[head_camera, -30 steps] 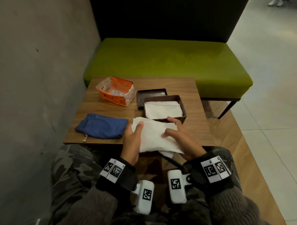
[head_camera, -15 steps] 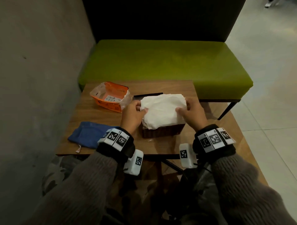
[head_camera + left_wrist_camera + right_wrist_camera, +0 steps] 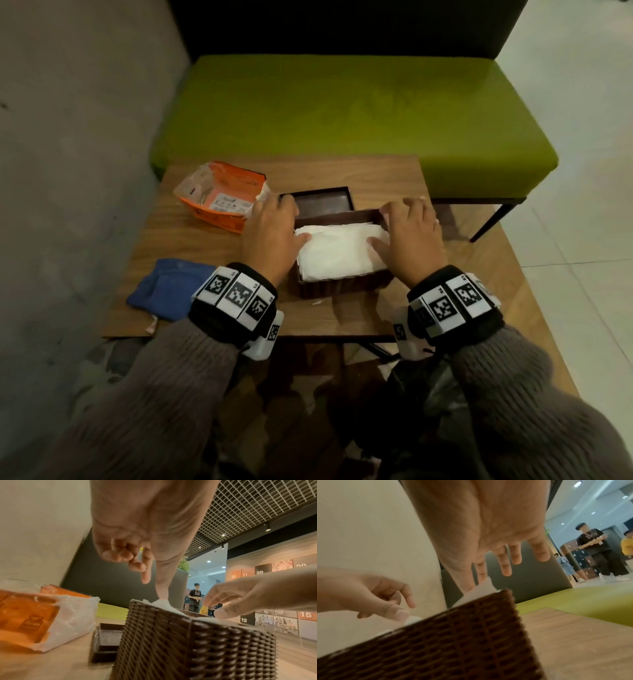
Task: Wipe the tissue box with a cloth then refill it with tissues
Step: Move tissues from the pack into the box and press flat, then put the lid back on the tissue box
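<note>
On the desk (image 3: 212,246), the left hand (image 3: 270,236) and right hand (image 3: 409,240), fingers loose, thumbs press tissues (image 3: 339,251) into the tissue box (image 3: 342,289); refilling nearly done, lid (image 3: 322,202) likely next.

— What can we read here?

— Mostly numbers, on the wall panels (image 3: 274,595) seen from the left wrist. Above the tissue box (image 3: 197,649) and to its right we read "20" and "11" on orange panels, then "20" on a dark one. Lower, nearer the box, we read "12" on a dark panel and "15" on an orange one.

— And the orange packet (image 3: 222,198)?

— We see a white label with dark print on it, left of the box, but it is too small for us to read.

— The wrist bands (image 3: 236,296)?

— We see only black-and-white square codes there, with tiny marks we cannot make out.
</note>
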The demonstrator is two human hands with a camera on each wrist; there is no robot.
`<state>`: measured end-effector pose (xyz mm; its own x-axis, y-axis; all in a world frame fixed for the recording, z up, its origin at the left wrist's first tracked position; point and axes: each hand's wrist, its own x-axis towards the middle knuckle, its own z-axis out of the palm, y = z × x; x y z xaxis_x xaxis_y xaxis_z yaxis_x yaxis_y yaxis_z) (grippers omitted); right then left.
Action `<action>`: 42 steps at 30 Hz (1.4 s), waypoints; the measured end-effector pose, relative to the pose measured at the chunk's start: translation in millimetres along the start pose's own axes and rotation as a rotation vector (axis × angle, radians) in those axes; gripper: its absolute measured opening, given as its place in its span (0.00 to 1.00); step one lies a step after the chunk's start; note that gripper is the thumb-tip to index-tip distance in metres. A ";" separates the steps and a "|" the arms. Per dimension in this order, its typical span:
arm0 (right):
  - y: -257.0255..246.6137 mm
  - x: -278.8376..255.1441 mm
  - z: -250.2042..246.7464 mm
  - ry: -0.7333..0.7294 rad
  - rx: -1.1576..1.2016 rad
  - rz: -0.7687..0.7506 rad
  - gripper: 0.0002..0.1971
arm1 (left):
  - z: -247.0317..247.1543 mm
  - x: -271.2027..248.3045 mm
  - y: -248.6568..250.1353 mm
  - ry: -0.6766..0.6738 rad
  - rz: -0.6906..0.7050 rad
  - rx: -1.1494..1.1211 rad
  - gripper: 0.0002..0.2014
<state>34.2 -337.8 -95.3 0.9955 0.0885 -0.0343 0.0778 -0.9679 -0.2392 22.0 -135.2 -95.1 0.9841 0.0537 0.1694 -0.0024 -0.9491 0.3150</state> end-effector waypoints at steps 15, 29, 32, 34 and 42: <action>-0.9 14.2 15.8 0.094 0.216 0.044 0.11 | 15.8 4.2 -1.9 -0.080 0.032 -0.102 0.07; -31.0 -24.3 24.4 -0.312 -0.025 -0.325 0.38 | 4.2 7.1 -14.9 -0.012 0.101 -0.435 0.08; -29.9 -26.6 29.2 -0.450 -0.096 -0.327 0.46 | 10.0 34.6 -38.4 -0.160 -0.064 -0.427 0.14; -28.8 -27.9 31.4 -0.453 -0.138 -0.356 0.52 | 23.0 45.3 -50.1 -0.366 -0.039 -0.298 0.17; -30.3 -27.0 28.9 -0.456 -0.128 -0.350 0.52 | 51.8 47.2 -59.2 -0.411 0.107 -0.139 0.11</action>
<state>3.4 -304.1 -115.1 0.7879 0.4726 -0.3948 0.4317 -0.8811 -0.1933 77.8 -92.6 -154.2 0.9657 -0.1971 -0.1688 -0.1043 -0.8903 0.4433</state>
